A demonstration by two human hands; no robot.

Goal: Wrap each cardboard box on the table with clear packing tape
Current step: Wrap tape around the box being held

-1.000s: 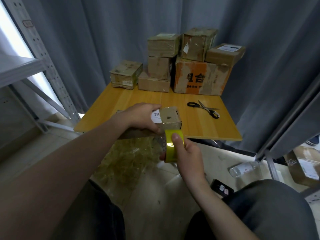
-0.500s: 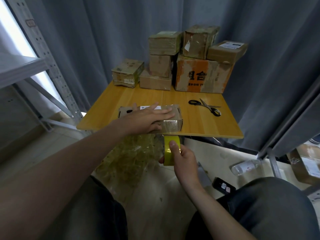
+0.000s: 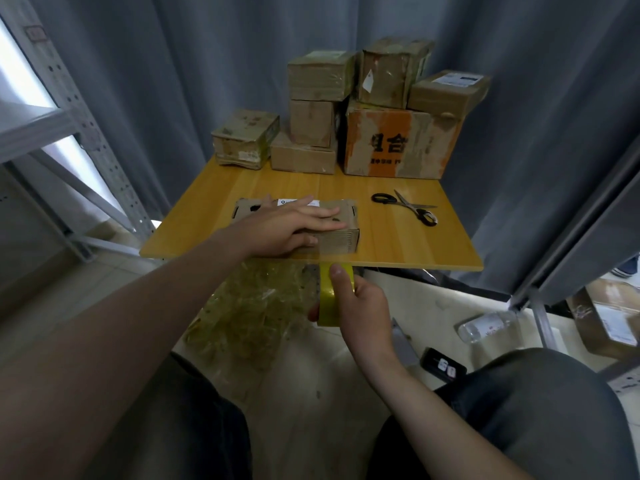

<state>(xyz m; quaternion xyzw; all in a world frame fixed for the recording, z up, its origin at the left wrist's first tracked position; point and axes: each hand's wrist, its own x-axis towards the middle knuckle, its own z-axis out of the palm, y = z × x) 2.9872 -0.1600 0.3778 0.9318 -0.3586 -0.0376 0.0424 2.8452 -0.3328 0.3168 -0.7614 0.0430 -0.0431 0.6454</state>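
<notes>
- So, one flat box point(image 3: 341, 233) on the bench point(image 3: 398, 244), left hand point(image 3: 287, 230) fingers straight on top.
- One tape roll point(image 3: 327, 306) just below it, right hand point(image 3: 363, 313) fingers clamped round.
- Seven stacked boxes point(image 3: 391, 143) behind, one scissors point(image 3: 405, 207) right.

box point(image 3: 341, 226) near table point(image 3: 398, 244) front | scissors point(image 3: 405, 207) right | stacked boxes point(image 3: 363, 109) behind

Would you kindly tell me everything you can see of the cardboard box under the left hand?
The cardboard box is low, oblong and brown. It looks worn, with corrugated edges showing on its near face and small slots in its top. A white label sits at its far top edge. The box lies flat near the front edge of the table. The left hand presses flat on top, thumb on the near face, where a glossy patch may be tape.
</notes>
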